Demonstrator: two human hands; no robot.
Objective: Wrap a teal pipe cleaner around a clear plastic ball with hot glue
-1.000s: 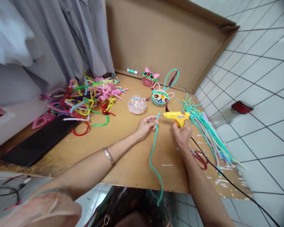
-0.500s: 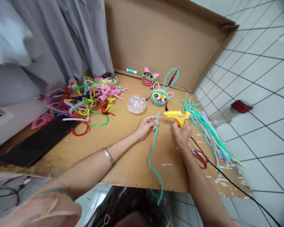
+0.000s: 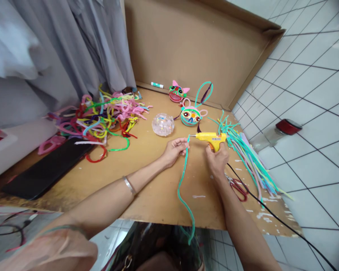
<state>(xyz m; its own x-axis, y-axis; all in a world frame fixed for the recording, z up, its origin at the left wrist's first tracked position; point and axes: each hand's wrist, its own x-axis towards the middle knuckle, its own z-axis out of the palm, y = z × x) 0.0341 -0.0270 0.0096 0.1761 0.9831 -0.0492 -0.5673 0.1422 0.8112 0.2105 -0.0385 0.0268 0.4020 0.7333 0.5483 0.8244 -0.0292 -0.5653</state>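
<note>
My left hand [image 3: 174, 151] pinches a teal pipe cleaner [image 3: 181, 184] near its upper end; the rest hangs down past the table's front edge. A yellow glue gun [image 3: 214, 139] is gripped in my right hand [image 3: 218, 160], its nozzle pointing left at the pipe cleaner's tip. Whether nozzle and tip touch is too small to tell. Beyond my hands are a clear ball with speckles [image 3: 163, 124] and a teal animal-face ornament [image 3: 191, 116] with pink ring ears and a teal loop. A second face ornament [image 3: 177, 92] with pink pointed ears lies behind it.
Colourful pipe cleaners [image 3: 110, 113] are heaped at the left by a black phone-like slab [image 3: 45, 169]. Straight pipe cleaners [image 3: 250, 162], red-handled scissors [image 3: 238, 189] and a black cord [image 3: 267, 210] are at the right. A glue stick [image 3: 157, 85] lies by the cardboard wall [image 3: 197, 52].
</note>
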